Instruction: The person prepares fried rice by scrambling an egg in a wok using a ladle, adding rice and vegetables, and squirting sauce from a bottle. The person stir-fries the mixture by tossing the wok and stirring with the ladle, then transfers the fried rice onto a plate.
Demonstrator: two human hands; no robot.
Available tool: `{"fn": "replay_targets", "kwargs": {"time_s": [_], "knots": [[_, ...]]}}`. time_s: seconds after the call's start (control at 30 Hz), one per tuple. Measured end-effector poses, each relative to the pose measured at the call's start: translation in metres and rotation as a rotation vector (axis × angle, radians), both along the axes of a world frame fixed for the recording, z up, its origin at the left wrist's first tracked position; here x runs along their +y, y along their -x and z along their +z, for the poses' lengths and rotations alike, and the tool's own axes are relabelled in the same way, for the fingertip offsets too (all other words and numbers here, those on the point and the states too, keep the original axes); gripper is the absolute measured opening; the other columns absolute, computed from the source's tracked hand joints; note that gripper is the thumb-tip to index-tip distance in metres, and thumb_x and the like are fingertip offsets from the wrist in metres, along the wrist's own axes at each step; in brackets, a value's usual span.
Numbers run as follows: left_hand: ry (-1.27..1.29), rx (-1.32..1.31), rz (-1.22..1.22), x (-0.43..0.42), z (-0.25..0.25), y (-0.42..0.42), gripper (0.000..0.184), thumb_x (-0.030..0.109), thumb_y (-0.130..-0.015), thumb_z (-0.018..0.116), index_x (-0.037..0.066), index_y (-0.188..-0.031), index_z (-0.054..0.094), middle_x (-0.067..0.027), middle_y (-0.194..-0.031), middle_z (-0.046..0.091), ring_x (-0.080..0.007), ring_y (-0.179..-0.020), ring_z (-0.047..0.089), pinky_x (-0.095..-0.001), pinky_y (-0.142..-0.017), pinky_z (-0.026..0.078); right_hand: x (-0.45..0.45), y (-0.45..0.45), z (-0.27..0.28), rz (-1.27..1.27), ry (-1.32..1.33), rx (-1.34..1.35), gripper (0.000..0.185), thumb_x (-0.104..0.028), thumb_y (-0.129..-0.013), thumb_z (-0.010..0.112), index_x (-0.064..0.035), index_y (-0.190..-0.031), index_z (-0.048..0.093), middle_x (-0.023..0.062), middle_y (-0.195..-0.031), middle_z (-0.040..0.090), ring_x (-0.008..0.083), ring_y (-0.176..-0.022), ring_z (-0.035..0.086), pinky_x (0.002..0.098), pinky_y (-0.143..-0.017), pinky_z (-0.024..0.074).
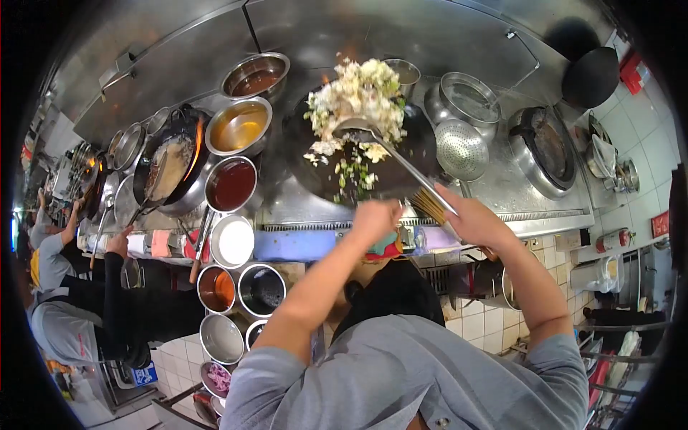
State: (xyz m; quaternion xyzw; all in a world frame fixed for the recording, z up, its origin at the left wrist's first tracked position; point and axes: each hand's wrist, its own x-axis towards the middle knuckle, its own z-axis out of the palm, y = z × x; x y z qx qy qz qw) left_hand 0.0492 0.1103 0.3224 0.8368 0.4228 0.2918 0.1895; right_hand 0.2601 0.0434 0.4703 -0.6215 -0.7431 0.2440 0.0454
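In the middle a large dark wok (308,161) sits over the stove. A heap of fried rice (362,97) with pale chunks is up in the air above it, and chopped green bits (351,172) are scattered below. My left hand (376,221) is closed at the wok's near edge; the part it grips is mostly hidden. Around the long handle of a metal ladle (412,168) my right hand (476,217) is closed. The ladle's bowl reaches into the rice. A bamboo brush (428,206) lies beside my right hand.
At left stand bowls of yellow liquid (240,127) and dark red sauce (231,184), and several seasoning pots (233,241). A perforated strainer (461,150) rests at right, near another wok (545,150). A co-worker (72,326) works at a flaming wok (172,165).
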Motion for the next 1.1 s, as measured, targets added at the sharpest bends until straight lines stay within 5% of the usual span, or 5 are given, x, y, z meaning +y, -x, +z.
{"fn": "replay_targets", "kwargs": {"time_s": [0.27, 0.67, 0.77, 0.97, 1.1], "knots": [[0.036, 0.102, -0.049, -0.011, 0.073, 0.018, 0.035, 0.038, -0.093, 0.057, 0.009, -0.076, 0.067, -0.0169, -0.063, 0.063, -0.038, -0.062, 0.063, -0.049, -0.058, 0.051, -0.06, -0.037, 0.115, 0.223, 0.326, -0.246, 0.061, -0.013, -0.093, 0.051, -0.0189, -0.15, 0.029, 0.0265, -0.095, 0.065, 0.0446, -0.089, 0.062, 0.0517, -0.08, 0.0476], [-0.008, 0.02, -0.055, -0.02, -0.004, -0.001, 0.033, 0.036, -0.091, 0.059, 0.009, -0.074, 0.066, -0.0165, -0.059, 0.061, -0.0374, -0.057, 0.062, -0.0474, -0.056, 0.051, 0.032, 0.01, 0.017, -0.004, -0.094, -0.034, 0.053, -0.011, -0.092, 0.052, -0.0129, -0.144, 0.041, 0.0282, -0.091, 0.065, 0.0417, -0.083, 0.064, 0.048, -0.079, 0.0479], [-0.118, 0.005, 0.0, 0.032, 0.006, 0.004, 0.032, 0.037, -0.093, 0.057, 0.01, -0.077, 0.066, -0.015, -0.061, 0.062, -0.0362, -0.058, 0.063, -0.0459, -0.056, 0.051, 0.009, -0.002, 0.038, -0.036, 0.069, 0.318, 0.046, -0.006, -0.096, 0.047, -0.0158, -0.141, 0.047, 0.0051, -0.071, 0.054, 0.0108, -0.054, 0.052, 0.0279, -0.05, 0.0445], [-0.168, 0.05, 0.244, -0.002, -0.015, 0.004, 0.045, 0.019, -0.086, 0.062, 0.021, -0.131, 0.057, -0.0091, -0.143, 0.04, -0.0319, -0.121, 0.047, -0.0506, -0.102, 0.036, -0.008, -0.024, -0.016, -0.52, 0.62, 1.306, 0.035, -0.014, -0.099, 0.047, -0.0143, -0.134, 0.05, 0.0056, -0.089, 0.055, 0.0077, -0.057, 0.05, 0.0221, -0.047, 0.045], [0.675, -0.465, 0.101, -0.109, -0.074, 0.029, 0.024, 0.022, -0.096, 0.055, 0.006, -0.112, 0.062, -0.0081, -0.092, 0.068, -0.0189, -0.079, 0.068, -0.0361, -0.073, 0.054, 0.011, -0.045, -0.062, -0.684, 0.685, 1.817, 0.051, -0.017, -0.097, 0.052, -0.0092, -0.145, 0.037, 0.0131, -0.103, 0.054, 0.0103, -0.063, 0.049, 0.0205, -0.054, 0.0476]]}}
